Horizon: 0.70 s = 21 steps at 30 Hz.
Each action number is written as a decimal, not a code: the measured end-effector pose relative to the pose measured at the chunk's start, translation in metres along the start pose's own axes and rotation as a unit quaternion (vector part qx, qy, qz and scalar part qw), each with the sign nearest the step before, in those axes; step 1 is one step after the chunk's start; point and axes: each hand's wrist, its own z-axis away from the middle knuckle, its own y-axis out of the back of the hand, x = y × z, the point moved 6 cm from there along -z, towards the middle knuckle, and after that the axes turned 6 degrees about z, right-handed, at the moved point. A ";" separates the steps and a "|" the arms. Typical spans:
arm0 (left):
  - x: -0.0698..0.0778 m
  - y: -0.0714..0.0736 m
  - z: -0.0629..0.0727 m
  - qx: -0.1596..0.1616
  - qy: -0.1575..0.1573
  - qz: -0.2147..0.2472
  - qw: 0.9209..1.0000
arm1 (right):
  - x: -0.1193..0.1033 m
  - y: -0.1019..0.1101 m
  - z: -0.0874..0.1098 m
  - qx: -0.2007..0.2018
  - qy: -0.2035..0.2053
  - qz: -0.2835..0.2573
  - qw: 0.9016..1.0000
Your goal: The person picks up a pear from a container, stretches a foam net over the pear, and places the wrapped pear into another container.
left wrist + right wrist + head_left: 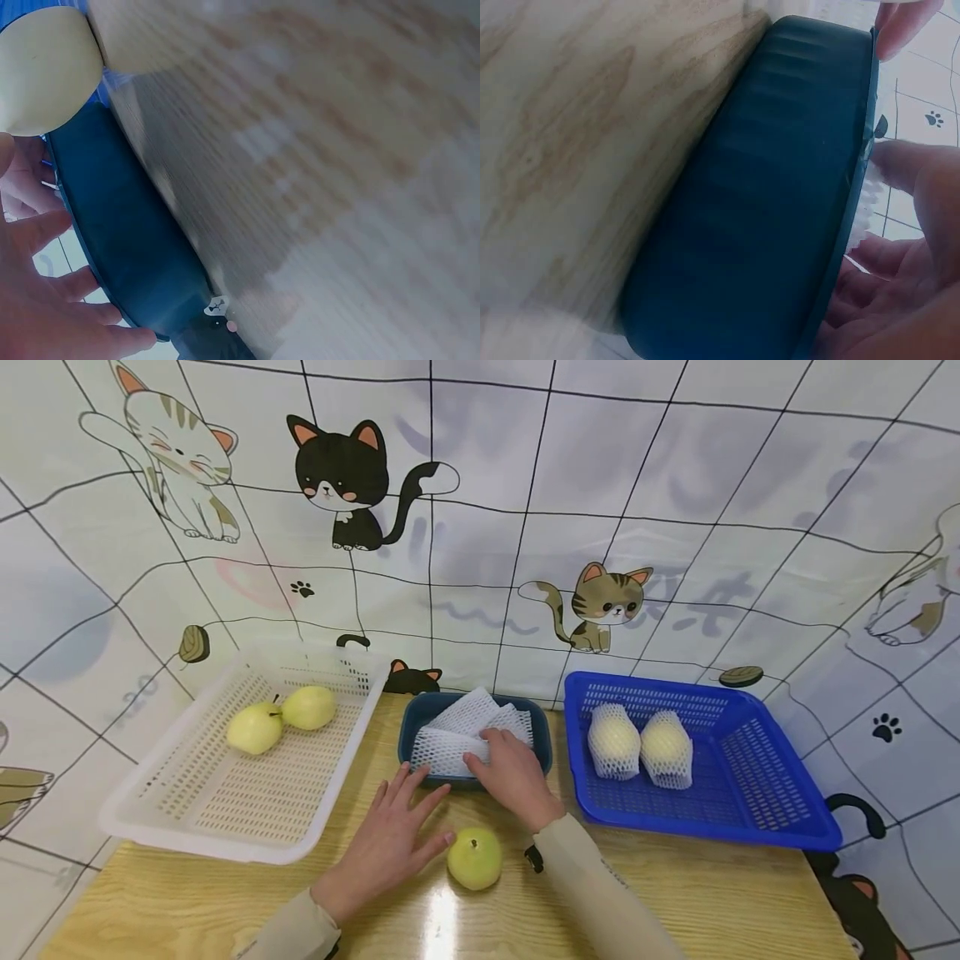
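My right hand (517, 772) reaches over the near rim of a dark teal bin (442, 782). Its thumb and fingers are apart, with fingertips on the white foam net sleeves (446, 752) piled inside. In the right wrist view the bin's side (757, 180) hides part of that hand's fingers. My left hand (393, 831) hovers with spread fingers just in front of the bin, holding nothing. Close to its thumb, a bare yellow-green pear (474, 858) sits on the table. The left wrist view shows the pear (49, 71) beside the teal bin.
To the left stands a white plastic basket (247, 793) with two bare pears (281, 720). At right, a blue basket (750, 760) holds two pears in foam nets (641, 745). A cat-print cloth (480, 552) hangs behind the wooden table (390, 918).
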 end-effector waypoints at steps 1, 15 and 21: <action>0.001 0.000 0.000 0.001 -0.002 0.002 1.000 | 0.001 0.000 0.000 0.003 -0.002 -0.005 1.000; -0.002 -0.002 0.000 -0.017 0.017 0.021 1.000 | 0.016 0.020 0.015 0.117 -0.002 -0.084 0.989; -0.002 -0.002 0.000 -0.020 0.025 0.030 0.999 | 0.023 0.030 0.030 0.166 -0.004 -0.129 0.978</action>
